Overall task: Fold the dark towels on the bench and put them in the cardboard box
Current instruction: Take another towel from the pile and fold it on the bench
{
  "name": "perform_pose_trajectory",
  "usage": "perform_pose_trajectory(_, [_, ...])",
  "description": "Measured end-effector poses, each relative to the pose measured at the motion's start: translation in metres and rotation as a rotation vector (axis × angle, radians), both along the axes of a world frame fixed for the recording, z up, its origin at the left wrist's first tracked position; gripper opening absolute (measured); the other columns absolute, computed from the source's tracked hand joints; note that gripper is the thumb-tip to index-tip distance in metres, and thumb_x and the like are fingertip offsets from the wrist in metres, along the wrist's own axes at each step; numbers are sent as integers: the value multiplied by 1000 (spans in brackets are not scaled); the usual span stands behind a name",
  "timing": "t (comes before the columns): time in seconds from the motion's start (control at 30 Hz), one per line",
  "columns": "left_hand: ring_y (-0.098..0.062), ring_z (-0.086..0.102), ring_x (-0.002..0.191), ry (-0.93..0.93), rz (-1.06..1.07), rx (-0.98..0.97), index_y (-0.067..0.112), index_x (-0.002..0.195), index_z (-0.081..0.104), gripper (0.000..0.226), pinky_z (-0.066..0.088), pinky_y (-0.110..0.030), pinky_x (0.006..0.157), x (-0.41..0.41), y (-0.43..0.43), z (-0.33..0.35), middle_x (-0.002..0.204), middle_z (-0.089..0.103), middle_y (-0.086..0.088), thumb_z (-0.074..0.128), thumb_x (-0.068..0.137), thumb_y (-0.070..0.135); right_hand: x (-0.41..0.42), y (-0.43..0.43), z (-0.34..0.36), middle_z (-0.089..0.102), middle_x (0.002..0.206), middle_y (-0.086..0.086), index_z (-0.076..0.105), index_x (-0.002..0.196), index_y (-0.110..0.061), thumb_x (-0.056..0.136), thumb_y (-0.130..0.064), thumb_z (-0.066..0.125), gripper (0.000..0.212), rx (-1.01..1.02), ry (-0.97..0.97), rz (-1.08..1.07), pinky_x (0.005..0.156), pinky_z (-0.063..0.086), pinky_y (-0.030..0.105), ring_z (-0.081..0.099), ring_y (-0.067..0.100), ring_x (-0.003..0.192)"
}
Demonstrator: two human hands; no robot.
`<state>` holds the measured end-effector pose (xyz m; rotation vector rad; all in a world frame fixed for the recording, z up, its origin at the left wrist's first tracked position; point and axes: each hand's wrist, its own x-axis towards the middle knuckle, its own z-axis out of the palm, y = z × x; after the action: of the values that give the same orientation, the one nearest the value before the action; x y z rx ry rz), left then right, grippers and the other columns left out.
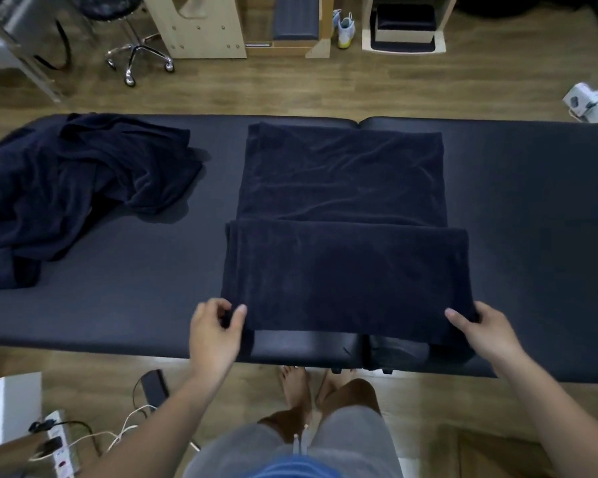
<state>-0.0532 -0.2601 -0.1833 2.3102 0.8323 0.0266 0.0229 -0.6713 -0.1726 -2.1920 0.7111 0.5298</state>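
With the left hand (214, 327) and right hand (482, 331) each pinching a near corner of the half-folded dark towel (342, 270) on the tabletop (532, 236), we judge the cloth soft, limp and light, best controlled by its corners.

Deep navy, plain throughout, on the spread towel (342, 174); same navy on the heap of towels (76, 188) at the left. Black with a dull sheen on the bench (532, 236). Warm brown with streaky plank grain across the floor (290, 88). Grey on the shorts (353, 439), bright blue on the shirt (290, 472). White with yellow soles on the shoes (345, 29). Shiny silver on the chair base (139, 56). White on the power strip (61, 443). White with dark print on the small box (589, 101). Pale beige on the cabinet (201, 25).
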Motion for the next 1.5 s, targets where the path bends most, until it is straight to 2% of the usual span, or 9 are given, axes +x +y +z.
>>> perform_pose_trajectory(0.23, [-19, 49, 109, 14, 8, -147, 14, 79, 60, 14, 38, -32, 101, 12, 3, -12, 112, 49, -1, 73, 86, 16, 2, 6, -4, 63, 102, 2, 62, 120, -13, 93, -23, 66, 29, 15, -3, -58, 83, 50, 39, 60, 25, 94])
perform_pose_trajectory(0.4, [-17, 48, 70, 141, -55, -394, 17, 62, 46, 36, 33, -31, 64, 26, 26, -7, 71, 51, 1, 75, 81, 8, -7, -1, -3, 68, 101, 4, 64, 105, -12, 93, -18, 66, 13, 21, -2, -94, 77, 49, 38, 63, 24, 89])
perform_pose_trajectory(0.67, [-15, 46, 62, 164, -18, -719, 21, 51, 45, 49, 30, -31, 63, -5, 48, -9, 57, 48, 1, 73, 77, -10, -33, -12, -7, 72, 92, 1, 60, 86, -9, 92, -21, 66, 15, 47, -32, -75, 90, 52, 52, 67, 24, 93])
perform_pose_trajectory(0.83, [-24, 54, 75, 304, -202, -398, 21, 73, 45, 26, 41, -40, 68, 22, 42, 6, 77, 59, -5, 57, 62, 1, -19, -2, 2, 68, 110, 8, 58, 101, -11, 87, -17, 73, 22, 27, 83, -142, 90, 53, 51, 64, 29, 98])
perform_pose_trajectory(0.93, [-28, 51, 114, 87, -313, 0, 15, 102, 52, 40, 44, -35, 93, 35, 17, 20, 124, 53, -10, 57, 69, -7, -8, 17, 14, 54, 131, 11, 51, 129, -14, 83, -8, 70, 50, -285, -191, 56, 99, 45, 47, 52, 31, 119])
perform_pose_trajectory(1.03, [-34, 35, 141, -111, -795, 384, 11, 129, 55, 51, 32, -51, 113, 37, -21, 16, 151, 40, -16, 59, 78, 15, -14, 55, 10, 45, 145, 11, 51, 138, -13, 89, -16, 65, 51, -424, -520, 412, 110, 38, 48, 41, 29, 135])
perform_pose_trajectory(1.13, [-26, 18, 150, 52, -1146, 446, 27, 149, 37, 53, 15, -51, 115, 30, -42, -7, 162, 26, -4, 40, 98, 42, -26, 72, -20, 29, 159, 4, 37, 149, -29, 101, -47, 31, 52, -488, -359, 802, 120, 19, 47, 20, 23, 149])
perform_pose_trajectory(1.27, [-24, 5, 152, 209, -1086, 507, 34, 155, 20, 60, 7, -48, 117, 23, -25, -22, 164, 16, -1, 21, 101, 60, -34, 47, -32, 11, 164, -4, 13, 154, -37, 95, -63, -2, 66, -588, -198, 702, 122, 5, 42, 1, 16, 152])
perform_pose_trajectory(1.5, [-28, -18, 150, 262, -1008, 427, 34, 157, 9, 78, -10, -53, 119, 50, -44, -3, 165, -12, 0, 34, 85, 52, 6, 62, -10, 17, 163, 7, 29, 153, -23, 98, -53, 16, 64, -608, -175, 526, 119, 10, 58, 4, 24, 152])
